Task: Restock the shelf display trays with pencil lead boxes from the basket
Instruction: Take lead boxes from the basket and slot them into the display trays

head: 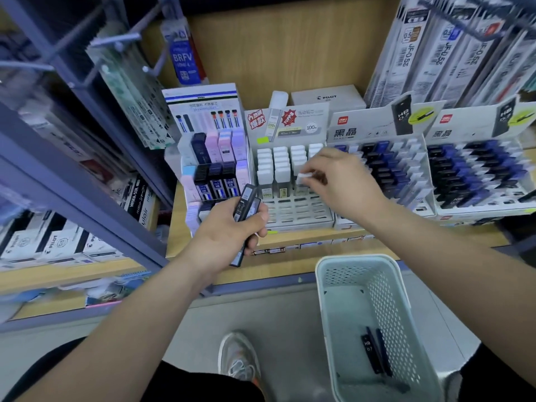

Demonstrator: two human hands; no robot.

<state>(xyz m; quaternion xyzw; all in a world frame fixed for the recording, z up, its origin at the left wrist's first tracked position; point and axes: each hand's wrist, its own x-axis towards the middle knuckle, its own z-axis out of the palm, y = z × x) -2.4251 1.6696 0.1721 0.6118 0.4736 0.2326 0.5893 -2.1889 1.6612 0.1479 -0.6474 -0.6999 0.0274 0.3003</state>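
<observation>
Pinching white box [304, 177], right hand [340, 181] outstretched.

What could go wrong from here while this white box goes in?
1. The right grip pinches the white-capped box only by its cap at the white tray; it could slip or tip neighbouring boxes.
2. The left grip holds a fanned bundle of dark boxes; one may slide out and drop.

PILOT: white box [327, 97]; BRFV: hanging pack [182, 58]; HB, perhaps 07: black lead box [369, 351].
</observation>
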